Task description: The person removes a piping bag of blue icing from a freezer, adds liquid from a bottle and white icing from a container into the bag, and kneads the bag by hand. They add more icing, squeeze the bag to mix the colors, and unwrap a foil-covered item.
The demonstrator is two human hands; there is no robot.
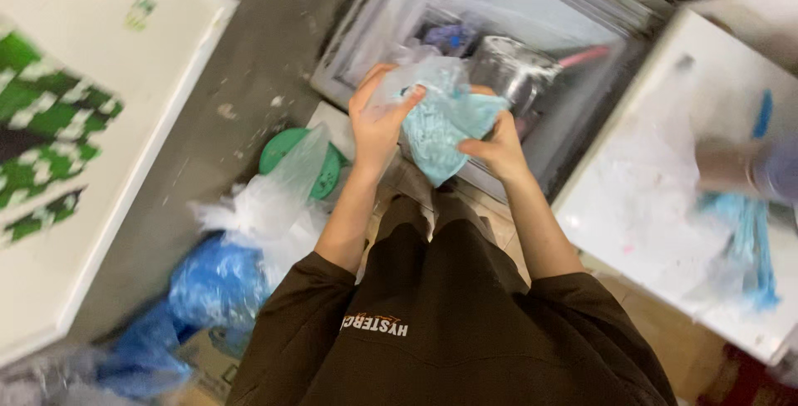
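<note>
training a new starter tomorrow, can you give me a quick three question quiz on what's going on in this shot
1. True or false: both hands grip the clear plastic bag of pale blue contents.
2. Which thing lies on the floor beside the left forearm? A) round green plastic lid B) red bucket C) wooden crate
3. Name what the bag is held above.

Key
1. True: the left hand clasps its top with fingers curled over it, and the right hand holds its lower side.
2. A, partly covered by a crumpled clear plastic bag.
3. The open white chest freezer, which has a shiny metal pot inside.
</note>
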